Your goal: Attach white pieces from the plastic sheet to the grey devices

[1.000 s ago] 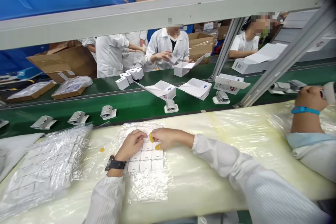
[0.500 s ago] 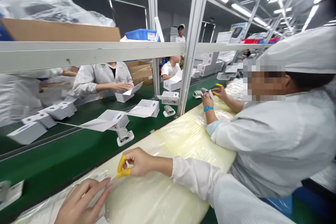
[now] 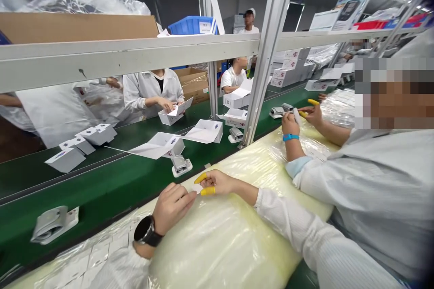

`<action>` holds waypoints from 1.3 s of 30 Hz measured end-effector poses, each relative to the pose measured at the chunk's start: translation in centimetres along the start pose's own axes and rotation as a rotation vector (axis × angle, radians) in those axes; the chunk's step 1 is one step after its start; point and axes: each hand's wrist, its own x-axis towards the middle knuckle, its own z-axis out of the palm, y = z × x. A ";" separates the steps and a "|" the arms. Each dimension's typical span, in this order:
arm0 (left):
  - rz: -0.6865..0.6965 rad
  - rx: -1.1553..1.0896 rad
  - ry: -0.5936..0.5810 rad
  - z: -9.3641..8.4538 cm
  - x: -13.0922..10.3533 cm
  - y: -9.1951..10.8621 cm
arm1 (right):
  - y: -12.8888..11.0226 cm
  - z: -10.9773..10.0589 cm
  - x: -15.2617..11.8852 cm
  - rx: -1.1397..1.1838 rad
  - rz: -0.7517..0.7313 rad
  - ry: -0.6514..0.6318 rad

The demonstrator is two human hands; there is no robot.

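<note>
Between the fingertips of my two hands is a small thin white piece point(image 3: 197, 187), too small to make out further. My right hand point(image 3: 220, 183), with yellow finger cots on thumb and index finger, pinches it. My left hand point(image 3: 172, 207), wearing a black watch, meets it from the other side with thumb and fingers pressed together. Both hands are above a pale yellow plastic-wrapped pad point(image 3: 217, 239). On the green conveyor belt just beyond lies a rolled grey cuff on a white base point(image 3: 181, 165); a similar cuff device point(image 3: 54, 224) lies at the left.
Open white boxes point(image 3: 162, 144) and closed white boxes point(image 3: 68, 159) stand along the belt. A metal post point(image 3: 269, 54) and shelf beam point(image 3: 135, 56) cross ahead. A co-worker point(image 3: 383, 180) sits close at right; another point(image 3: 152, 92) handles a box opposite. Flat white pieces point(image 3: 98, 253) lie under plastic.
The view has shifted left and down. My left hand's fingers, extended before, are now bent together at the white piece beside my right fingertips. The person opposite now reaches into the box.
</note>
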 end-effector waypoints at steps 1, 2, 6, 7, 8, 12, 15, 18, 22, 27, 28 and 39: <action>-0.011 0.000 -0.008 0.5 0.2 -0.3 | 0.2 -0.6 0.2 -0.021 -0.007 -0.003; -0.040 0.001 -0.012 0.9 0.5 -0.8 | 0.5 -1.3 0.6 -0.063 -0.018 0.006; -0.361 0.009 -0.019 3.4 1.4 -3.7 | 1.2 -5.1 3.6 -0.423 -0.088 0.151; -0.449 0.005 -0.021 4.2 1.6 -4.7 | 1.4 -6.1 4.8 -0.535 -0.107 0.177; -0.522 -0.003 -0.026 5.0 1.7 -5.7 | 1.7 -7.1 6.0 -0.638 -0.124 0.187; -0.685 -0.080 -0.089 7.7 2.1 -9.2 | 2.9 -9.9 10.2 -0.863 -0.135 0.122; -0.719 -0.158 -0.150 8.5 2.3 -10.2 | 3.6 -10.9 11.8 -0.834 -0.115 0.037; -0.714 -0.206 -0.169 8.7 2.6 -10.4 | 3.8 -11.7 12.1 -0.782 -0.101 -0.038; -0.714 -0.244 -0.147 9.3 3.2 -10.3 | 4.1 -12.7 11.6 -0.757 -0.116 -0.064; -0.699 -0.290 -0.127 10.4 4.0 -10.3 | 5.1 -13.3 10.3 -0.660 -0.050 0.056; -0.699 -0.295 -0.126 10.6 4.1 -10.3 | 5.3 -13.4 10.1 -0.634 -0.030 0.062; -0.721 -0.340 -0.212 9.0 6.9 -6.7 | 5.3 -14.4 8.0 -0.775 0.051 0.394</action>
